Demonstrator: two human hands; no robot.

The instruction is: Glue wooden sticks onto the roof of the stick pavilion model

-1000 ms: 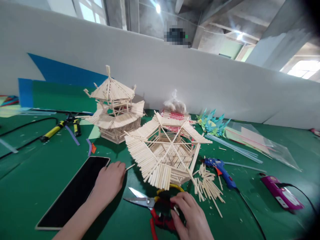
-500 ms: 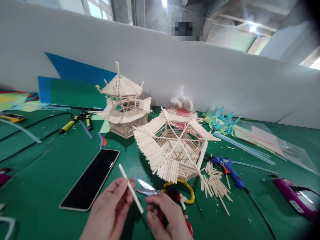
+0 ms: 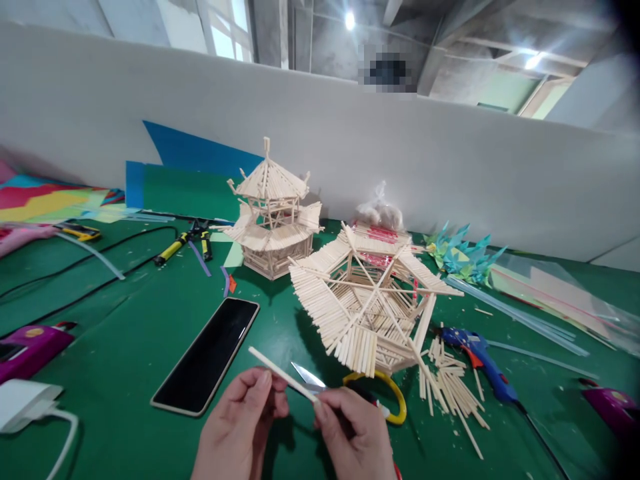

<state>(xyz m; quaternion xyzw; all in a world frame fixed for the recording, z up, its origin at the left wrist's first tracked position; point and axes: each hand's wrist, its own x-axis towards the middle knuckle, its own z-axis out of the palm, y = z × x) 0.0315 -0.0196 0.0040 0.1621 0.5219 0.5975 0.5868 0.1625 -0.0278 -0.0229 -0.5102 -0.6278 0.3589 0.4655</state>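
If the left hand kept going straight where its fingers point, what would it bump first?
Probably the six-sided roof model of pale wooden sticks, ahead of the left hand pinching a thin pale stick. The silver scissor blade lies close beside that line; depth is unclear.

Both hands (image 3: pixel 300 427) pinch a thin stick (image 3: pixel 283 375) above scissors (image 3: pixel 370 393).

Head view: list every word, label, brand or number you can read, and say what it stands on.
No text can be read here.
On the purple device at the left: a yellowish mark, too blurred to read.
On the red packet behind the stick model: any print is too small to read.
On the phone: dark screen, nothing shown.
On the stick held by the left hand and right hand: nothing.
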